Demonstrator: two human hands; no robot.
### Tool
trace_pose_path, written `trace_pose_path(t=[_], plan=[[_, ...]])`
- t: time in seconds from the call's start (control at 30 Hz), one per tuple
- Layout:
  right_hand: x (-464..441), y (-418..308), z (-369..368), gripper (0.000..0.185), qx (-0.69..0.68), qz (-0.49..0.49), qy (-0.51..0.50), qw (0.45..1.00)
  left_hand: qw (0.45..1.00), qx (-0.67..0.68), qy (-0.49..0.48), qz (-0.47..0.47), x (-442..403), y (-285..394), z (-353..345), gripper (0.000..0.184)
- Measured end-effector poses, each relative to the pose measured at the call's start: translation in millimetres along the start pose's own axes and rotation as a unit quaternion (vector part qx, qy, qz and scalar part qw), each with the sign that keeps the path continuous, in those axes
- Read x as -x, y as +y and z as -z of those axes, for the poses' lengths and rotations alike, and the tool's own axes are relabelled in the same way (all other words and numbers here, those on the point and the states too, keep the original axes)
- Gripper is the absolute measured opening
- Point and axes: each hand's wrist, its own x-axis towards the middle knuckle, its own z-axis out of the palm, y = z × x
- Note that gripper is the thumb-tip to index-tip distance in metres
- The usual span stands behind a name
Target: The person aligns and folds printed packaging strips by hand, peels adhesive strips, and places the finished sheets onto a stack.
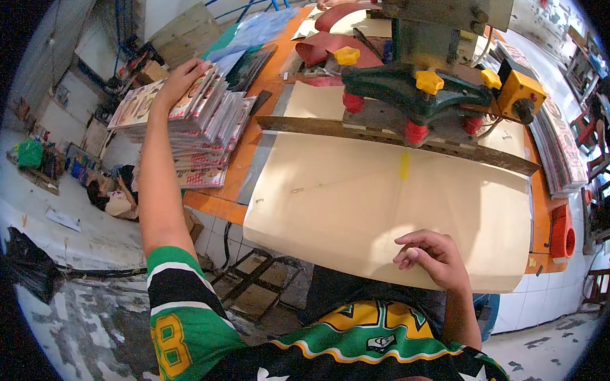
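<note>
My left hand (183, 84) reaches to the upper left, its fingers closed over the upper edge of a printed pack (137, 105). That pack lies on a tall, uneven stack of similar glossy packs (200, 157) at the table's left edge. The underside of the fingers is hidden. My right hand (434, 258) hovers at the front of a large cream sheet (359, 202), its fingers loosely bent and apart, with nothing in them. Behind the sheet stands a press with a dark green head (422, 96) and a long metal bar (316, 129) across its base.
Yellow knobs (429, 83) and a yellow control box (519, 97) sit on the press. More packs (560, 148) line the right side, near a red holder (562, 232). An orange tabletop (215, 206) shows at the left. Other people are at the far side and on the floor.
</note>
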Motion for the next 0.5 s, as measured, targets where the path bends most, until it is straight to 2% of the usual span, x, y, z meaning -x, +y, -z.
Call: trace_pose_path(t=[0.17,0.5], plan=[[1,-3,0,0.023,0.016,0.002,0.001,1.000,1.000,-0.013,0.008,0.006,8,16,-2,0.047],[0,-3,0,0.024,0.006,0.003,-0.008,1.000,1.000,-0.016,-0.014,-0.019,-1,-1,1,0.045]])
